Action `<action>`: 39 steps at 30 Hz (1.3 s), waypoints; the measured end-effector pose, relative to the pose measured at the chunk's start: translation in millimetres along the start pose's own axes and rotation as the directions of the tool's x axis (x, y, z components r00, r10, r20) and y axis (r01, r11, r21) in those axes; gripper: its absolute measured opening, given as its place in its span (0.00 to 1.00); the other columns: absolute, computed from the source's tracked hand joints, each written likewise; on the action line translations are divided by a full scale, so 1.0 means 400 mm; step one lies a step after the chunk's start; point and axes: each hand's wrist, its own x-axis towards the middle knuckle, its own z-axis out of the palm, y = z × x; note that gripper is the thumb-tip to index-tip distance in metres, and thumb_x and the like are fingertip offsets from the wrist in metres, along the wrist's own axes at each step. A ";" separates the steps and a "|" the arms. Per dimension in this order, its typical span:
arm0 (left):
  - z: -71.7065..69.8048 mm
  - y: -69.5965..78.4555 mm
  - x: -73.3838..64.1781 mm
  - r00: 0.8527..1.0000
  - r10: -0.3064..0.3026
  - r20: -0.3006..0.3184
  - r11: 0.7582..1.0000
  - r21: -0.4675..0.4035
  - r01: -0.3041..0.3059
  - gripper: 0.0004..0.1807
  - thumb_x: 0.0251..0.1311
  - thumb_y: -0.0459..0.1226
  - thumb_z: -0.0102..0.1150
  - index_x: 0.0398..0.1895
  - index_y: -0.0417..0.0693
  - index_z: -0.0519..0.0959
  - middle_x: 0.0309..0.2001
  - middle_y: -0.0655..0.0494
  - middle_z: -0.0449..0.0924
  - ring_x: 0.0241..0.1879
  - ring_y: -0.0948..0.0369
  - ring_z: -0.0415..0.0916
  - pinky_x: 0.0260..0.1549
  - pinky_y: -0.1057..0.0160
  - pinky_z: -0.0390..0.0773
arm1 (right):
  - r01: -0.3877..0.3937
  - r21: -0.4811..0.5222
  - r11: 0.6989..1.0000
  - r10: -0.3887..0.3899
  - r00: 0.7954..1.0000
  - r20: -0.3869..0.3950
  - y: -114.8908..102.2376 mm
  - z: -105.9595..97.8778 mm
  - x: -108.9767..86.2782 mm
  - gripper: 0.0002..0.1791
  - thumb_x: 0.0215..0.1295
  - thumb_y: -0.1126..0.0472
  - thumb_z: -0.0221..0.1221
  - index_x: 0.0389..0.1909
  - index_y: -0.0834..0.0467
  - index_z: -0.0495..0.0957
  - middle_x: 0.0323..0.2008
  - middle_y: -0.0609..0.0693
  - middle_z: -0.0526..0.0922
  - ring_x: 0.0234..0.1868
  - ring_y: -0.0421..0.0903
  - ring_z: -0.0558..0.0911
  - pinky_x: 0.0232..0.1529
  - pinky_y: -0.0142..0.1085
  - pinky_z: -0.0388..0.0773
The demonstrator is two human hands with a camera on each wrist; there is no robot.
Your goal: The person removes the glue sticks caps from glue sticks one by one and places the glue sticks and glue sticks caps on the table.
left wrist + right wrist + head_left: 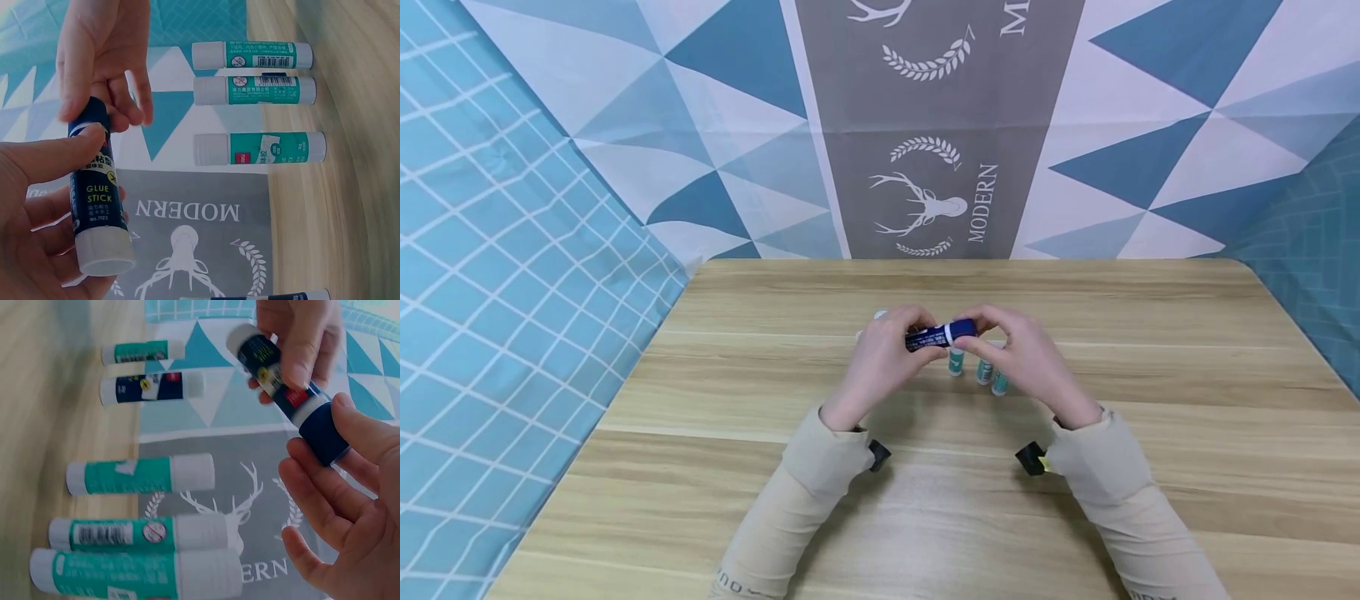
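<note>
A navy glue stick [925, 338] is held up above the table between both hands. My left hand [880, 354] grips its body, thumb across the label, with the white base showing in the left wrist view. At the other end, my right hand [1033, 354] pinches the navy cap [324, 434] between thumb and fingers. A white band shows beside the cap in the right wrist view. Three green glue sticks with white caps, one of them nearest the middle [269, 149], stand upright below the hands.
Past the left hand stand another navy glue stick [150, 387] and another green one [134, 352], both upright. The wooden table [940, 517] ends at a patterned cloth backdrop [925, 125]. Small black devices sit at both wrists.
</note>
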 end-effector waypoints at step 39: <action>0.029 -0.031 0.035 0.991 -0.129 -0.020 0.986 -0.110 0.126 0.17 0.54 0.40 0.61 0.48 0.47 0.77 0.40 0.54 0.81 0.36 0.61 0.76 0.38 0.61 0.76 | 0.030 -0.119 0.992 -0.040 0.996 -0.084 0.042 -0.071 0.008 0.24 0.56 0.62 0.62 0.54 0.60 0.71 0.40 0.57 0.81 0.42 0.52 0.78 0.40 0.44 0.70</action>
